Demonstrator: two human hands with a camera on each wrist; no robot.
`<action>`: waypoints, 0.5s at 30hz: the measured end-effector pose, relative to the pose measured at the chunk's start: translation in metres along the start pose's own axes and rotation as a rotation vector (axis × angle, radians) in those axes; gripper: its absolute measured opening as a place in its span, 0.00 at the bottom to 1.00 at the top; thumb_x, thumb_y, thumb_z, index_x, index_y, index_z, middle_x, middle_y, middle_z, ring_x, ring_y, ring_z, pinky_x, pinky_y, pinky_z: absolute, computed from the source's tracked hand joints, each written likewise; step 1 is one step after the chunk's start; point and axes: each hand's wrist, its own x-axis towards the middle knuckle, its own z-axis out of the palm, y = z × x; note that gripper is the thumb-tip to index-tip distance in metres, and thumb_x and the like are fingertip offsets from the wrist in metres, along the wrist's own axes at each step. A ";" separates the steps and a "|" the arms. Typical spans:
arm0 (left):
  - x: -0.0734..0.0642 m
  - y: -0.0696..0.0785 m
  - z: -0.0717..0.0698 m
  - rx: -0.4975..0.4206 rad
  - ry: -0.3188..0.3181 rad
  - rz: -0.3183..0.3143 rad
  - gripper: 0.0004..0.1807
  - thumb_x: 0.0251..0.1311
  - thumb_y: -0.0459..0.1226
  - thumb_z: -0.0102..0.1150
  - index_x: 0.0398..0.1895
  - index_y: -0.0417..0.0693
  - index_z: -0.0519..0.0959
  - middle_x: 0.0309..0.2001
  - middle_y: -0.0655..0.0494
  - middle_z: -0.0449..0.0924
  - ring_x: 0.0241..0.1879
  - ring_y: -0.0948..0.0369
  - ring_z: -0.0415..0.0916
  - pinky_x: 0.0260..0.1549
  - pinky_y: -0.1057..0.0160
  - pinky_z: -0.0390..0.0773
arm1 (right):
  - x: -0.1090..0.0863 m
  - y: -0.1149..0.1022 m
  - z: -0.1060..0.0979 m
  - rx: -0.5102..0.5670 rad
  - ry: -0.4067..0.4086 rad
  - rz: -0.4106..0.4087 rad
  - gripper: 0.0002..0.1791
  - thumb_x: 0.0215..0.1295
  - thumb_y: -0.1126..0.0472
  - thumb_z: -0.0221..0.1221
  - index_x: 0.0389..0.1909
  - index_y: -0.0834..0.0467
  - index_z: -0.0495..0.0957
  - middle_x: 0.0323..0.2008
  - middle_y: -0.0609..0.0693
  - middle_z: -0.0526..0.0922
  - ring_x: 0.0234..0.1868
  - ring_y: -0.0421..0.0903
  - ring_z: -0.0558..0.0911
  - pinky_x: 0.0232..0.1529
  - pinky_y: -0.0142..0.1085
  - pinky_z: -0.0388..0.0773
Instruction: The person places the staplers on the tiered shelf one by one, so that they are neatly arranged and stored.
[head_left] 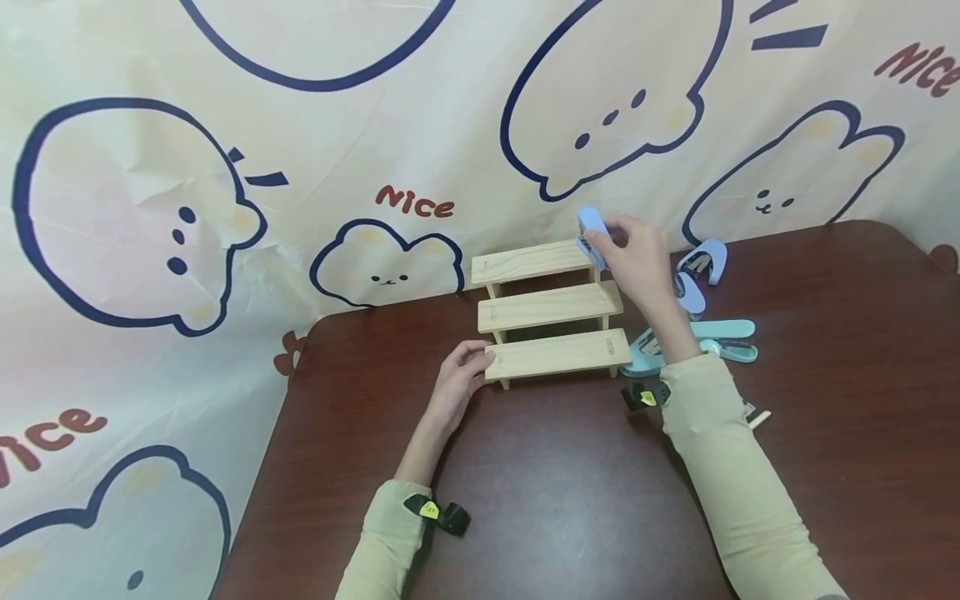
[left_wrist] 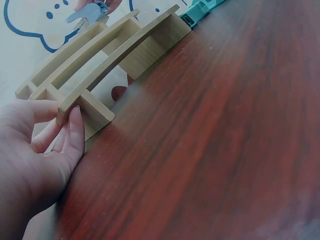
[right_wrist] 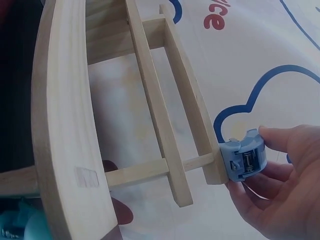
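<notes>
Probably for steadiness, left hand [head_left: 457, 381] pinches corner of three-tier wooden stand [head_left: 557, 355]; right hand [head_left: 639, 260] pinches blue stapler [head_left: 592, 222] at end of rear tier [head_left: 528, 262].

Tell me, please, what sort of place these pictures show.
Probably an indoor tabletop workspace staged for recording, though the wider room is out of view: a dark wood-grain table, a three-tier wooden rack on it, and a cartoon-printed backdrop behind.

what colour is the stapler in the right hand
The stapler is light blue; the right wrist view shows it best.
</notes>
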 end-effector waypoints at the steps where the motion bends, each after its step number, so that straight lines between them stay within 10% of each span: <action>1: 0.000 0.000 0.000 -0.002 0.002 -0.003 0.12 0.70 0.30 0.59 0.54 0.37 0.76 0.43 0.53 0.80 0.40 0.61 0.79 0.39 0.66 0.82 | 0.000 0.000 0.000 0.002 -0.002 0.002 0.23 0.75 0.53 0.62 0.58 0.67 0.81 0.52 0.65 0.85 0.52 0.61 0.85 0.53 0.55 0.85; 15: -0.001 0.001 0.001 0.013 0.002 -0.012 0.13 0.71 0.30 0.59 0.55 0.37 0.75 0.43 0.52 0.81 0.40 0.61 0.80 0.39 0.66 0.82 | -0.001 0.000 0.001 0.004 0.025 0.003 0.22 0.75 0.53 0.62 0.57 0.68 0.82 0.51 0.66 0.85 0.50 0.61 0.85 0.52 0.55 0.85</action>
